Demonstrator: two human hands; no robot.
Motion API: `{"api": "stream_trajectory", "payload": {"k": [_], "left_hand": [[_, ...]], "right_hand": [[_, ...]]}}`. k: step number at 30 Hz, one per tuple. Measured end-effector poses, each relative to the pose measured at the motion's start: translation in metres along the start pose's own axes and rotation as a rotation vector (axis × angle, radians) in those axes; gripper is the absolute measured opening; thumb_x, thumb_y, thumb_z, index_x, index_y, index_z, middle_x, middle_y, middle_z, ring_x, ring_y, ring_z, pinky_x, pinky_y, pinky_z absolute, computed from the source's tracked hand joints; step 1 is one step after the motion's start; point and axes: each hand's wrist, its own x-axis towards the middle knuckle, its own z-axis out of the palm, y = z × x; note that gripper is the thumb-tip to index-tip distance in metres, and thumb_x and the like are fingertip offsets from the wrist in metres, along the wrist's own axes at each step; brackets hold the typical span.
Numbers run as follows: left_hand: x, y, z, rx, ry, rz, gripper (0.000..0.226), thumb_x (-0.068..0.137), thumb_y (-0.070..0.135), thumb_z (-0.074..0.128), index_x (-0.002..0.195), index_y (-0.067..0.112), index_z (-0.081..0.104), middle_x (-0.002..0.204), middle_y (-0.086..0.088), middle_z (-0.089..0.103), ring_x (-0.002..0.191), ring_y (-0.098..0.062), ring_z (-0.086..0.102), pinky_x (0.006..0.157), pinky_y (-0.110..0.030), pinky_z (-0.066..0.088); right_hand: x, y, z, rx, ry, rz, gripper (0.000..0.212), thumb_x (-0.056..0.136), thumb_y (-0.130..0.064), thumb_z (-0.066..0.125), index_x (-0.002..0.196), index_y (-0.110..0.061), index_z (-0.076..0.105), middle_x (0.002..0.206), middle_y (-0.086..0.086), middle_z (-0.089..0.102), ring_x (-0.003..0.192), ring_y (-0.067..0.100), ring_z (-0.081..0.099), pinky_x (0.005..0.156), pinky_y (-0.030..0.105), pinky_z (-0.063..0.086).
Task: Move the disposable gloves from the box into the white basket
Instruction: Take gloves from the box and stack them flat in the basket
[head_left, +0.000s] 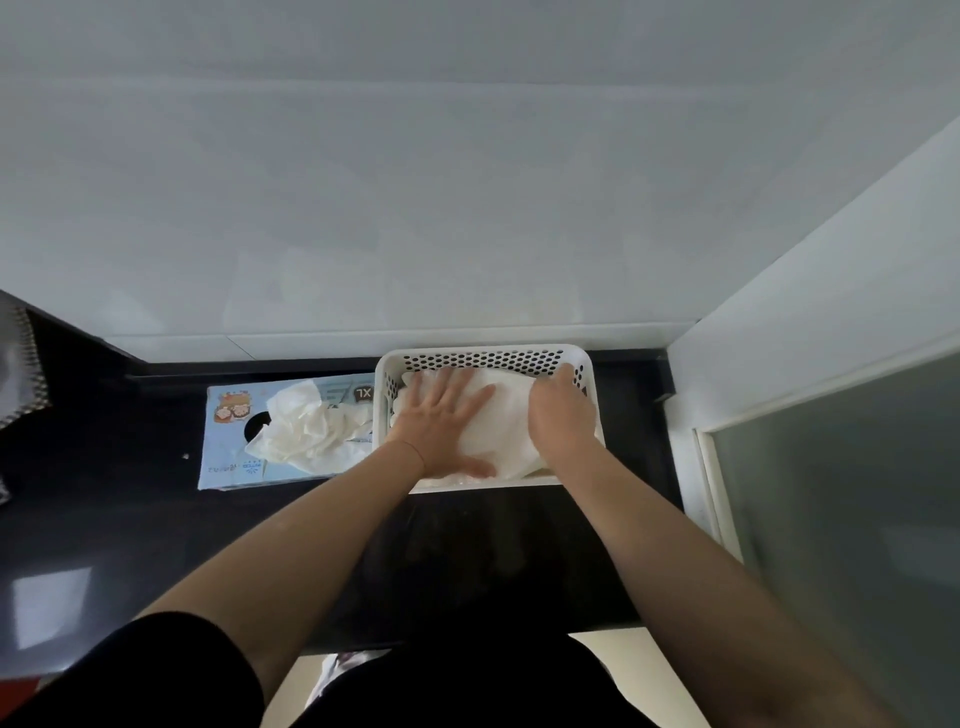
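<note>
A white perforated basket (483, 357) stands on the dark counter against the wall. A pile of whitish disposable gloves (501, 426) lies inside it. My left hand (441, 423) rests flat on the pile with fingers spread. My right hand (561, 410) presses on the pile's right side, fingers curled down toward the basket's far right corner. To the left of the basket lies a light blue glove box (228, 441), marked XL, with a crumpled bunch of gloves (306, 426) sticking out of its round opening.
The dark counter (130, 519) runs left and toward me. White wall tiles rise behind it. A frosted glass door with a white frame (831, 467) stands close on the right. A grey cloth (15, 364) hangs at the far left.
</note>
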Motion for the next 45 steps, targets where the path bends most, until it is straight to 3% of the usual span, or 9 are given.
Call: {"api": "stream_trajectory", "payload": {"k": [4,9,14,17,20,23,34,41,45], "left_hand": [[-0.027,-0.014,-0.026,-0.078,0.359,0.004,0.081,0.086,0.075,0.024,0.152,0.029,0.026,0.162,-0.006,0.019,0.15,-0.028,0.012,0.12,-0.056,0.004],[-0.061,-0.071,-0.047,-0.248,0.662,-0.216,0.037,0.084,0.031,0.043,0.11,0.019,0.068,0.132,-0.009,0.057,0.127,-0.029,0.049,0.113,-0.05,0.026],[-0.095,-0.146,-0.054,-0.449,0.269,-0.326,0.034,0.088,0.026,0.053,0.12,0.029,0.063,0.129,0.007,0.058,0.122,-0.02,0.047,0.106,-0.038,0.031],[-0.113,-0.176,-0.046,-0.49,0.136,-0.308,0.026,0.084,0.035,0.061,0.11,0.032,0.066,0.117,0.011,0.064,0.112,-0.017,0.055,0.1,-0.036,0.04],[-0.128,-0.191,-0.04,-0.661,0.249,-0.317,0.008,0.088,0.034,0.065,0.091,0.027,0.068,0.101,0.011,0.069,0.103,-0.013,0.061,0.092,-0.03,0.047],[-0.138,-0.2,-0.049,-0.823,0.355,-0.338,0.012,0.09,0.037,0.066,0.088,0.025,0.065,0.093,0.014,0.067,0.094,-0.006,0.061,0.084,-0.022,0.045],[-0.151,-0.215,-0.093,-1.166,0.595,-0.324,0.007,0.09,0.023,0.067,0.089,0.016,0.067,0.082,0.007,0.067,0.074,-0.008,0.06,0.069,-0.019,0.045],[-0.164,-0.214,-0.114,-1.45,0.579,-0.165,0.024,0.084,0.009,0.069,0.067,0.016,0.054,0.066,0.005,0.054,0.071,-0.015,0.051,0.074,-0.03,0.045],[-0.164,-0.208,-0.13,-1.483,0.64,-0.09,0.023,0.081,0.005,0.074,0.072,0.016,0.056,0.066,0.0,0.056,0.066,-0.017,0.052,0.068,-0.034,0.044]], "right_hand": [[0.002,-0.035,-0.021,0.056,0.098,-0.079,0.029,0.093,-0.008,0.053,0.122,-0.008,0.051,0.124,0.015,0.046,0.084,0.027,0.061,0.06,0.031,0.041],[-0.007,-0.106,-0.021,0.36,-0.027,-0.238,0.017,0.093,-0.016,0.049,0.094,-0.008,0.064,0.095,0.009,0.064,0.081,0.027,0.06,0.065,0.033,0.044],[-0.028,-0.171,-0.013,0.616,-0.396,-0.303,0.027,0.081,-0.026,0.065,0.108,-0.02,0.064,0.09,-0.003,0.058,0.077,0.013,0.056,0.065,0.03,0.046],[-0.033,-0.195,-0.004,0.511,-0.392,-0.342,0.037,0.081,-0.034,0.07,0.115,-0.023,0.06,0.097,-0.008,0.056,0.088,0.011,0.056,0.069,0.024,0.044],[-0.036,-0.211,-0.001,0.507,-0.242,-0.307,0.01,0.088,-0.028,0.064,0.095,-0.02,0.066,0.084,-0.008,0.06,0.081,0.014,0.057,0.066,0.023,0.044],[-0.038,-0.224,-0.006,0.553,-0.146,-0.289,0.016,0.09,-0.034,0.062,0.083,-0.02,0.068,0.079,-0.007,0.064,0.072,0.011,0.056,0.058,0.021,0.038],[-0.055,-0.253,-0.056,0.802,-0.01,-0.275,0.003,0.088,-0.02,0.064,0.086,-0.02,0.066,0.087,-0.005,0.06,0.078,0.01,0.056,0.069,0.024,0.045],[-0.063,-0.249,-0.09,1.226,-0.009,-0.107,0.009,0.09,-0.019,0.058,0.088,-0.011,0.062,0.077,-0.004,0.059,0.067,0.008,0.059,0.079,0.032,0.053],[-0.063,-0.243,-0.097,1.124,-0.1,-0.181,0.042,0.081,-0.054,0.069,0.105,-0.019,0.066,0.096,-0.001,0.066,0.083,0.014,0.063,0.085,0.037,0.055]]}}
